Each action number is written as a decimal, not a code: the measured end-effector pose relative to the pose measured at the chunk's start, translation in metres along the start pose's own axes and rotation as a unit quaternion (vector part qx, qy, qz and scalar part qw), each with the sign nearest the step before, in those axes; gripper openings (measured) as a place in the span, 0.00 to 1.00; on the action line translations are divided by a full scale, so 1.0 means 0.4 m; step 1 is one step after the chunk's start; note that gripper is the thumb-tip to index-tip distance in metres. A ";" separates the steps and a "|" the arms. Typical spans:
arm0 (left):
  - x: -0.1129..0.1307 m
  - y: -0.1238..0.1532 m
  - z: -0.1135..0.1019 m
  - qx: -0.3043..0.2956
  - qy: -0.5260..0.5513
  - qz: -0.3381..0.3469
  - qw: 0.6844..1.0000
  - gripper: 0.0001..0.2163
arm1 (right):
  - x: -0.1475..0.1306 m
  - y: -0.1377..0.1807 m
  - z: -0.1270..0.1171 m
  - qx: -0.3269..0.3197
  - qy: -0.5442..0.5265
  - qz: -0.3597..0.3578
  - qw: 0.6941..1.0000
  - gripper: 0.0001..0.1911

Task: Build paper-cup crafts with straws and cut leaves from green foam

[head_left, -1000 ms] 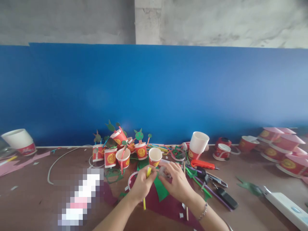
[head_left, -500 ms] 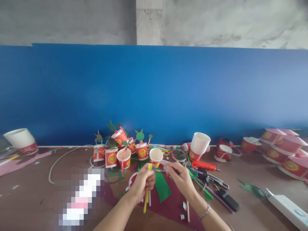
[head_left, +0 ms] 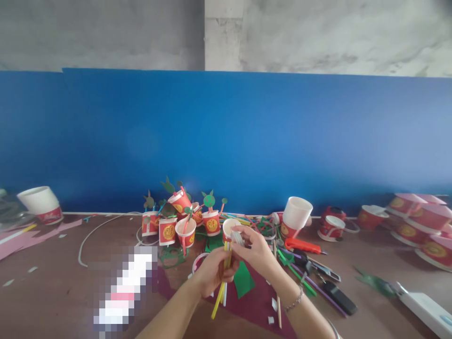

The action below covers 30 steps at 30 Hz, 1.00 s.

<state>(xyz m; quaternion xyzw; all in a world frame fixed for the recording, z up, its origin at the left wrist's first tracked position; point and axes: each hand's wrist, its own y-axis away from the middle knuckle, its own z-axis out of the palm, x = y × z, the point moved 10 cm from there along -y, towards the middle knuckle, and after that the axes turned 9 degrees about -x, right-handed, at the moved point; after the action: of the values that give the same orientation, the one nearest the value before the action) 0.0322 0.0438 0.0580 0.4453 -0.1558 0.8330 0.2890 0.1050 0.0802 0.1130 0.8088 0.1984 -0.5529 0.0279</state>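
Observation:
My left hand (head_left: 219, 269) is closed around thin yellow straws (head_left: 216, 308), whose lower ends hang below the fist beside a white one (head_left: 225, 295). My right hand (head_left: 254, 249) meets it at the straws' upper ends, its fingers closed on a small whitish piece (head_left: 238, 238) too blurred to name. Just behind both hands stands a red and white paper cup (head_left: 231, 224), partly covered by the fingers. Under them lie a green paper piece (head_left: 243, 281) and a dark red sheet (head_left: 247, 310) with white scraps.
Decorated paper cups (head_left: 185, 233) with green paper heads cluster at back left. A cup stack (head_left: 298, 212), an orange cutter (head_left: 305, 245), black keys (head_left: 339, 296) and scissors (head_left: 376, 281) are to the right, near a white box (head_left: 425, 308). More pink-topped cups (head_left: 436, 247) stand far right.
My right hand has moved left against my left hand, bringing the whitish piece to the tops of the yellow straws. The whole view has shifted slightly.

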 end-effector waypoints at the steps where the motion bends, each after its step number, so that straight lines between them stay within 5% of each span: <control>1: 0.001 0.000 0.000 -0.003 0.000 0.002 1.000 0.11 | 0.001 -0.004 0.004 -0.001 0.003 0.002 1.000 0.21; 19: -0.021 0.001 0.007 -0.043 0.031 -0.005 0.999 0.18 | -0.002 -0.015 0.031 -0.060 -0.092 0.029 0.994 0.23; 30: -0.017 -0.001 -0.004 -0.039 0.031 -0.005 0.999 0.17 | -0.042 0.000 -0.001 -0.031 0.046 -0.038 0.998 0.23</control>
<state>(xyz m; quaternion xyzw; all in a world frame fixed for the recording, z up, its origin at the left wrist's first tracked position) 0.0344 0.0427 0.0513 0.4085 -0.1767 0.8382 0.3152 0.0999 0.0752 0.1284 0.8238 0.2475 -0.5095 0.0231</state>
